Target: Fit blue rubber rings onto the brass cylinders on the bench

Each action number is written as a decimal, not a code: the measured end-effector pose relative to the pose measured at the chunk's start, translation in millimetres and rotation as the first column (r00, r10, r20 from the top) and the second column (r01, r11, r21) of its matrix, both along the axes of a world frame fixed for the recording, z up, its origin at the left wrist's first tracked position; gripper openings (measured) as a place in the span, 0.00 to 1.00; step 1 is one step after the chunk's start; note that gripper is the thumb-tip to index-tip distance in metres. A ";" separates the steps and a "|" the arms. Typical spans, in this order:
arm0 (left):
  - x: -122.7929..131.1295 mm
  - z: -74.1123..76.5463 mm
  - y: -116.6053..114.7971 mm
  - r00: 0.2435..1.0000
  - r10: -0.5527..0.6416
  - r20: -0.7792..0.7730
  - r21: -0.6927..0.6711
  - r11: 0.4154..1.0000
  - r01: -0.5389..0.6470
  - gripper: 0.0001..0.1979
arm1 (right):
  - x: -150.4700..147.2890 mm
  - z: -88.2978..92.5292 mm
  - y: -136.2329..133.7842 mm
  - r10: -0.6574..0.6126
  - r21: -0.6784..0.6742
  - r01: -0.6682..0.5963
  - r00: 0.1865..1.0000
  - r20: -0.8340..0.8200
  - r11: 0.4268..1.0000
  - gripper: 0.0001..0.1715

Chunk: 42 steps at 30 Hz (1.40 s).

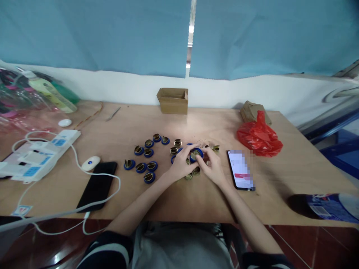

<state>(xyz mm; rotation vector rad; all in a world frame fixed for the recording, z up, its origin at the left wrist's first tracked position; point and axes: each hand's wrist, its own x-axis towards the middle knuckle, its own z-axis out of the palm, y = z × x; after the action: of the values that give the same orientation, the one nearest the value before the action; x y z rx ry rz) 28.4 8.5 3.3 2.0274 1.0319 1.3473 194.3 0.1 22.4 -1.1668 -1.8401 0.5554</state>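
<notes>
Over the middle of the table, both hands hold a round piece (196,154) with a blue ring and a gold-coloured metal centre. My left hand (181,164) grips its left side with fingers and thumb. On the other side, my right hand (212,166) is closed on it, thumb toward its lower edge. To the left lie several similar blue-ringed gold pieces (149,177), each with a raised metal flap. Gold-coloured metal parts (177,142) without a visible blue ring lie around and under the hands, some partly hidden by the fingers.
An open cardboard box (174,106) stands at the back. To the right are a lit phone (241,170), a red plastic bag (260,138), a brown package (249,110) and a dark bottle (322,206). A black phone (98,185), white cables and a power strip (45,155) occupy the left.
</notes>
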 end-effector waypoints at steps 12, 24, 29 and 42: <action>-7.1 3.8 7.1 0.990 -0.102 0.101 -0.103 0.988 0.112 0.20 | 6.5 0.5 2.9 -0.004 -0.004 0.004 0.991 -0.131 1.000 0.11; -2.5 0.0 5.1 0.990 -0.037 0.135 -0.173 0.983 0.061 0.20 | 3.4 -3.3 1.5 -0.011 0.068 0.021 0.989 -0.144 0.997 0.13; -1.2 -3.1 5.8 0.967 -0.089 0.238 -0.235 0.961 0.147 0.20 | -0.3 -3.0 1.3 -0.021 0.100 0.037 0.986 -0.165 0.994 0.12; -3.0 4.3 2.7 0.987 -0.147 0.070 -0.228 0.961 0.159 0.21 | 3.2 -12.5 7.3 0.004 0.036 0.003 0.983 -0.182 0.999 0.04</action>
<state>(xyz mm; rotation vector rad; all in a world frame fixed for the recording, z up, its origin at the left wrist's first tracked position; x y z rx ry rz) 25.4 11.2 7.6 1.8476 0.9413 1.1365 197.5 7.4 10.0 -1.0557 -1.6878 0.6062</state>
